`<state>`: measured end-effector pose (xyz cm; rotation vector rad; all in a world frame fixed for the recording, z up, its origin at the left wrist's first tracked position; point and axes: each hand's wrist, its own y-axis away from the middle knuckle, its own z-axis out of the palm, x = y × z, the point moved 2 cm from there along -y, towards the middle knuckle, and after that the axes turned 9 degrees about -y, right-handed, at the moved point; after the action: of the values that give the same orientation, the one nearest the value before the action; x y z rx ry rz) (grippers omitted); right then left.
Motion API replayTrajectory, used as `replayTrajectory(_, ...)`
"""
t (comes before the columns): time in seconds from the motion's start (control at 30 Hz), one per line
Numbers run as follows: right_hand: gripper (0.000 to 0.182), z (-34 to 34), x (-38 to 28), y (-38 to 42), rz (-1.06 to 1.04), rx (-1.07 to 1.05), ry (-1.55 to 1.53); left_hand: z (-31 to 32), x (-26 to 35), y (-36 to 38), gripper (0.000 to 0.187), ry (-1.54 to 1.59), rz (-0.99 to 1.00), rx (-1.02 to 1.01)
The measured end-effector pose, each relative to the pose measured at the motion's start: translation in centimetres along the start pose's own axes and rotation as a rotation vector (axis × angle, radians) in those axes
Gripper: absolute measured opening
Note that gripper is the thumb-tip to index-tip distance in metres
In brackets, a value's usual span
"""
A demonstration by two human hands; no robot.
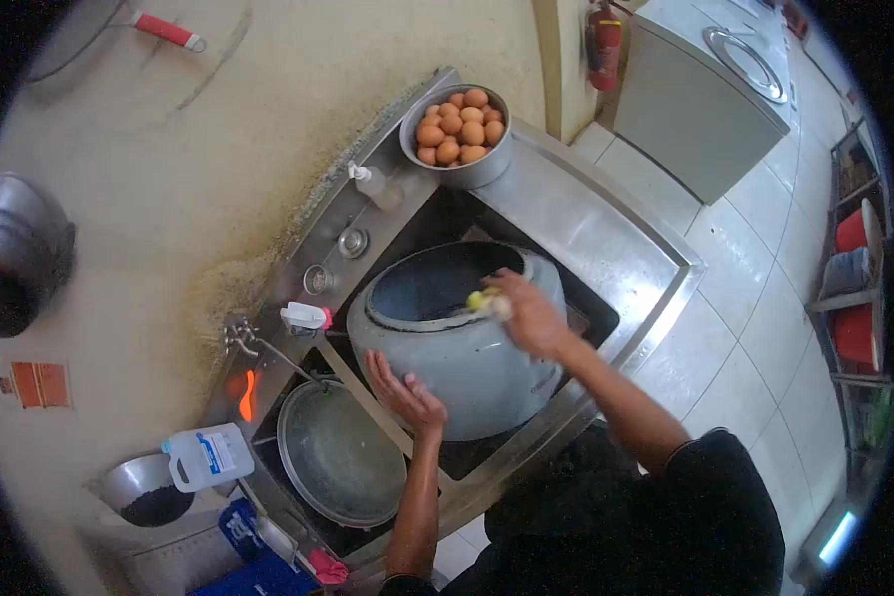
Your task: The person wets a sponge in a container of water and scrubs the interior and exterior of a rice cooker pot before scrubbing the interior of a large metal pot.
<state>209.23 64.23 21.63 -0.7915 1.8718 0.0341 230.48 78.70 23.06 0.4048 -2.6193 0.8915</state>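
Note:
A large, light-grey, rounded vessel with a wide dark mouth sits tilted in a basin of the metal sink. My left hand lies against its near left side, fingers stretched out. At the rim, my right hand is closed on a yellow-green sponge with whitish foam around it; the hand is slightly blurred. Left of the vessel, a wide round metal pan with cloudy water fills the other basin, under the tap.
A metal pot full of brown eggs stands at the back corner. Along the ledge are a pump bottle, a white-and-pink brush and a white jug. A grey appliance stands beyond the tiled floor.

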Motion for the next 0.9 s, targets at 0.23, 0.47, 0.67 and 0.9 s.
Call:
replayTrajectory(0.23,0.042,9.7,-11.0,-1.0,-0.380,-0.183,0.011,-0.1,-0.7,1.0,0.066,0.015,-0.034,-0.053)
replayTrajectory(0.47,0.046,3.8,-4.7,-1.0,-0.053,0.067,0.031,-0.7,-0.6,0.0,0.065,0.027,-0.104,-0.014)
replayTrajectory(0.67,0.038,4.7,-5.5,-1.7,-0.118,0.051,-0.068,-0.7,-0.9,-0.1,0.059,0.035,-0.096,0.012)
replayTrajectory(0.9,0.031,5.9,-7.9,-2.0,-0.132,-0.008,0.030,-0.9,-1.6,0.0,0.058,0.047,-0.142,-0.013)
